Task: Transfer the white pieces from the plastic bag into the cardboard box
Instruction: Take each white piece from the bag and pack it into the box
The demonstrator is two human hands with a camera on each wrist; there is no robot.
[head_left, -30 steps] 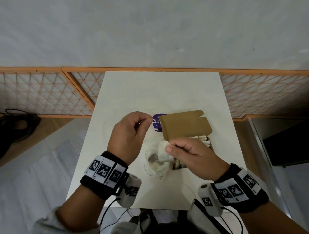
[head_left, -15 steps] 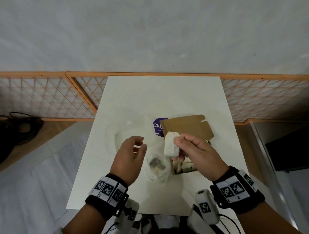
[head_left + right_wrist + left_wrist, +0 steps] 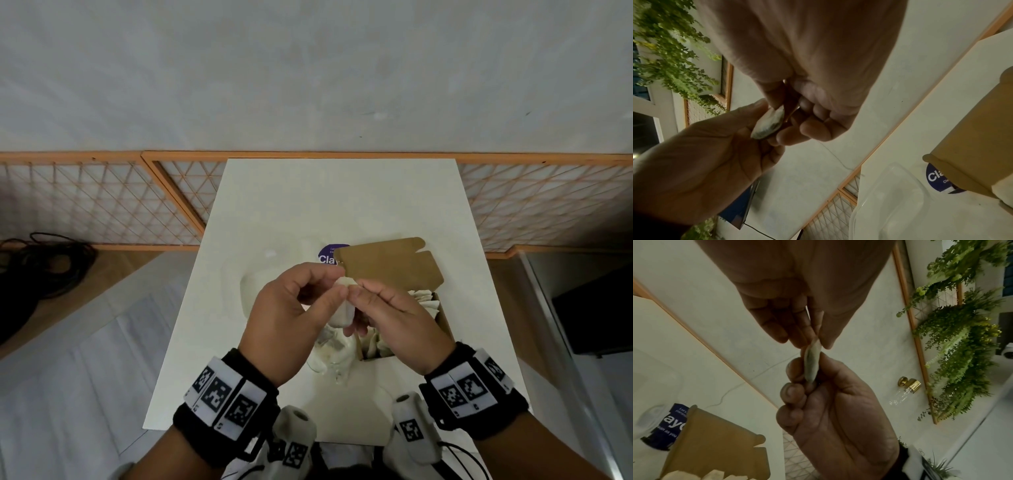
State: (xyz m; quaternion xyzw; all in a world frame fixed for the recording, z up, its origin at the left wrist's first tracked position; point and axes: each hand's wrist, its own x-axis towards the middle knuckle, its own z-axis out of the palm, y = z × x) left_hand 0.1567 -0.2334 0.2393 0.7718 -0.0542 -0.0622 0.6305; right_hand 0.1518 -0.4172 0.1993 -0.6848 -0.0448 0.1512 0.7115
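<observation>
Near the centre of the head view, both hands hold one white piece (image 3: 342, 310) in the air. The left hand (image 3: 291, 308) pinches its upper end between thumb and fingers, while the right hand (image 3: 394, 315) grips its lower part, probably so that it can be turned or passed across. It hangs just left of the open cardboard box (image 3: 442, 318), whose raised flap leaves the opening free. The plastic bag (image 3: 329, 356) lies below the hands, beside the box.

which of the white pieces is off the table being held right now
The white piece pinched between the left hand and right hand; the others lie in the cardboard box.
</observation>
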